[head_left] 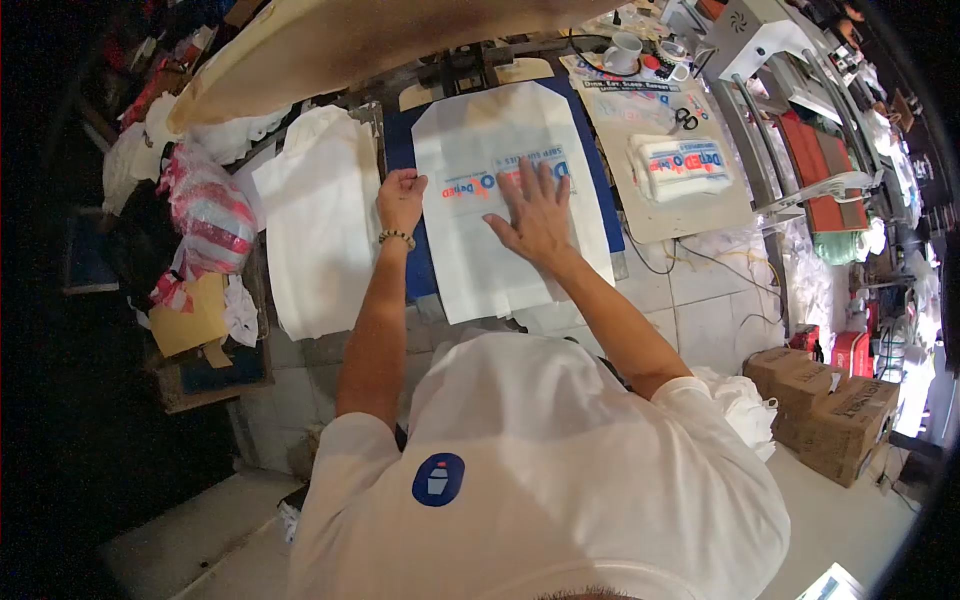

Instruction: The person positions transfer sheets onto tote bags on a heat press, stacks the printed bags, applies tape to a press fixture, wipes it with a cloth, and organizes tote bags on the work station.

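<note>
A white fabric panel (480, 275) lies over a blue board (598, 150), leaving blue strips bare along the board's left and right edges and a band of blue at its far edge. The cloth looks smooth and matte, with slanted far corners, long sides and a slightly uneven near hem that hangs past the board's near edge. Across its middle runs a print (462, 189) in blue and orange-red lettering, crossed by a greyish, glossy-looking area; where that area ends is hard to tell.

The right hand (538, 215) is laid palm down on the panel, over the right part of the print, its fingers spread apart. The left hand (402, 203), with a beaded bracelet (397, 239) at the wrist, is at the panel's left edge, level with the print. Its fingers are curled, thumb and forefinger close together; whether they pinch the cloth cannot be told.

Just beside the blue board on the left, a pile of white cloth pieces (315, 230) lies in long, softly creased layers. On the right, a beige board (650, 225) bears a thick, folded stack of printed white cloth (685, 170) near its middle, with black-handled scissors (686, 120) beyond it. A glossy white mug (622, 53) stands near its far edge.
</note>
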`<state>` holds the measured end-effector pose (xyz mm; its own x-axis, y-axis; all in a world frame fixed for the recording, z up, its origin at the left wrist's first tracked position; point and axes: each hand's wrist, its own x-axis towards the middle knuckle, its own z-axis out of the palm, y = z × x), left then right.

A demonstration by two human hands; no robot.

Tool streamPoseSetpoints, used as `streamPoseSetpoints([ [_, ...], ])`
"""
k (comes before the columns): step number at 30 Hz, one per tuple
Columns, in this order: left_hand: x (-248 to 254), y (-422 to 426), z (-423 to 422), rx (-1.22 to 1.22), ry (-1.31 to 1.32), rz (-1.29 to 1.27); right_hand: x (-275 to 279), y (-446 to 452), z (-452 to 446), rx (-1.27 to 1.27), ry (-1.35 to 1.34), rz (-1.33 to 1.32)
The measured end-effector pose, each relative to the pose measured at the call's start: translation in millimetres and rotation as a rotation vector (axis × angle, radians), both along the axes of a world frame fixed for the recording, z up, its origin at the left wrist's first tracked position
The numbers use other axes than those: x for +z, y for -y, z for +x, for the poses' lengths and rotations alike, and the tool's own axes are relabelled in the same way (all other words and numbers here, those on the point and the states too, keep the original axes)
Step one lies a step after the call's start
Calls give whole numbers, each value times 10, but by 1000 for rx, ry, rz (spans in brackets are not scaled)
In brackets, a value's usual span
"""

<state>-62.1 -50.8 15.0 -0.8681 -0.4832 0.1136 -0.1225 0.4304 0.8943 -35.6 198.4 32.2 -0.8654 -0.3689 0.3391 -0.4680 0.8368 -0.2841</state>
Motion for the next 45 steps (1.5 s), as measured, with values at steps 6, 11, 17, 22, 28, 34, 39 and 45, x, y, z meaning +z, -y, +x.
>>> streamPoseSetpoints([
  [6, 955, -147, 175, -404, 189, -360, -22, -26, -7, -10, -32, -36],
  [11, 3023, -564, 672, -1330, 134, -479, 19, -45, 3, -24, -41, -65],
  [17, 3823, -941, 1404, -1208, -371, -718, -11, -80, 52, -12, -88, -189],
  [22, 3763, -1050, 1586, -1292, -330, -912, 211, -161, 328, 314, 26, -394],
  [28, 3528, -1142, 1709, -1288, -250, -931, -6, -410, 1154, 597, 177, -421],
  [34, 3111, -1414, 1594, -1280, -117, -896, -574, -1307, 1871, 221, 500, -550],
  [39, 2479, -1722, 1442, -1202, 52, -875, -998, -2093, 2429, 44, 627, -525],
  [45, 1762, -1844, 1544, -954, 157, -825, -970, -2356, 2608, 1, 643, -555],
])
